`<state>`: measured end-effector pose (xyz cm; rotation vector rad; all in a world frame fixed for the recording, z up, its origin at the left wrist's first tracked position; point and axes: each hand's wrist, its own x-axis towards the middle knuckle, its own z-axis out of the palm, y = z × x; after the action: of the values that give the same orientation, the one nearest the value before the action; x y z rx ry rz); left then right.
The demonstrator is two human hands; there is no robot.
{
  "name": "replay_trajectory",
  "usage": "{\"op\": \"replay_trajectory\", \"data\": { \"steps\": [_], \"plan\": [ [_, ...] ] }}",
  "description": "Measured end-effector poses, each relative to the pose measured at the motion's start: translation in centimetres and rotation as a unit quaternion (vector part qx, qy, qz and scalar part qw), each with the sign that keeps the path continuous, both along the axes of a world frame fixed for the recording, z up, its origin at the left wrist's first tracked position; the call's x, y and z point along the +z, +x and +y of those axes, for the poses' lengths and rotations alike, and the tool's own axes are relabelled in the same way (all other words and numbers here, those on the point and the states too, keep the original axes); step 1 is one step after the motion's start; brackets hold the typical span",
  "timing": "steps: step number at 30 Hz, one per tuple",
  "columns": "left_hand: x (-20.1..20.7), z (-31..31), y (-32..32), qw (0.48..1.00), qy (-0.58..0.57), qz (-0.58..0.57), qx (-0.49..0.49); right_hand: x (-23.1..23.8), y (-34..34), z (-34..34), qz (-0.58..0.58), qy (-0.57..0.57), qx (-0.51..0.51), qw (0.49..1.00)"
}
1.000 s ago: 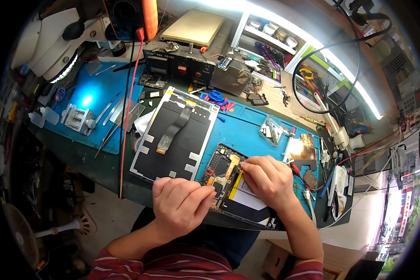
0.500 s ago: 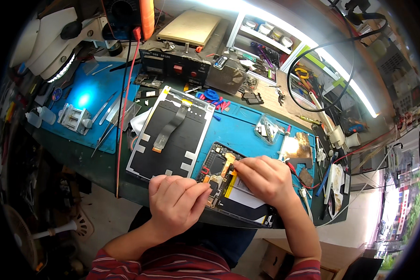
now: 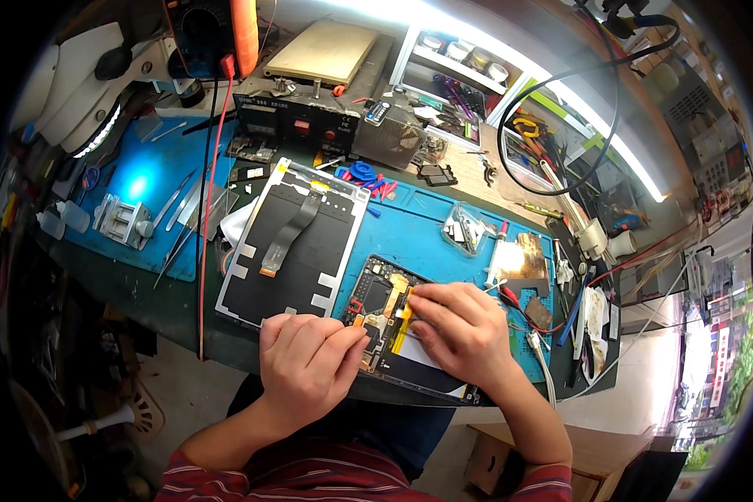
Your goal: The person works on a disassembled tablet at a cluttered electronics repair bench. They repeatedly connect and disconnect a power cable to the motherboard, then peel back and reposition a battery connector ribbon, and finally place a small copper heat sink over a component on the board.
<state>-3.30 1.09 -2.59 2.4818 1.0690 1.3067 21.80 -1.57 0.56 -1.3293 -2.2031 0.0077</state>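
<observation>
An opened tablet body (image 3: 431, 374) lies at a slant on the bench's near edge, its circuit parts and orange flex strips (image 3: 398, 290) exposed. Along its battery, a yellow strip (image 3: 402, 335) shows. My left hand (image 3: 305, 364) is closed at the tablet's left edge, thumb and forefinger pinched together; whatever is between them is hidden. Over the battery side, my right hand (image 3: 464, 332) has its fingers bent together, tips at the upper end of the yellow strip; what they grip is too small to tell. To the left lies a detached screen panel (image 3: 305, 280) with a dark flex cable (image 3: 291, 236).
A blue mat (image 3: 393, 238) covers the bench. Tweezers (image 3: 178, 243) and a small metal clamp (image 3: 124, 220) lie left. Behind are a black bench device (image 3: 297, 125) and a multimeter (image 3: 209, 38) with hanging leads. A parts bag (image 3: 464, 230) and a metal plate (image 3: 520, 261) lie right.
The whole scene has slid slightly left as the view turned. My right thumb now shows below the fingers, lower over the battery. My left hand stays closed at the tablet's edge.
</observation>
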Motion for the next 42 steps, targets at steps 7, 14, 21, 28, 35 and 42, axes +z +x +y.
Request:
{"op": "replay_trajectory", "data": {
  "steps": [7,14,21,28,35,42],
  "plan": [
    [0.09,0.14,0.00,0.999,-0.019,0.020,-0.019,0.04,-0.06,-0.66,-0.022,-0.002,0.005,1.000],
    [0.26,0.11,-0.03,0.996,-0.043,0.065,-0.039,-0.11,-0.06,-0.58,-0.019,-0.001,0.002,1.000],
    [0.80,0.33,-0.24,0.986,-0.057,0.134,-0.080,-0.19,-0.16,-0.59,-0.025,-0.003,-0.003,1.000],
    [0.90,0.36,-0.23,0.981,-0.051,0.170,-0.084,-0.10,-0.23,-0.64,-0.032,-0.004,-0.005,0.999],
    [0.80,0.36,-0.19,0.979,-0.046,0.181,-0.087,-0.18,-0.27,-0.68,-0.037,-0.004,-0.007,0.999],
    [0.89,0.42,-0.08,0.972,-0.032,0.213,-0.093,-0.31,-0.26,-0.78,-0.038,-0.003,-0.009,0.999]
  ]
}}
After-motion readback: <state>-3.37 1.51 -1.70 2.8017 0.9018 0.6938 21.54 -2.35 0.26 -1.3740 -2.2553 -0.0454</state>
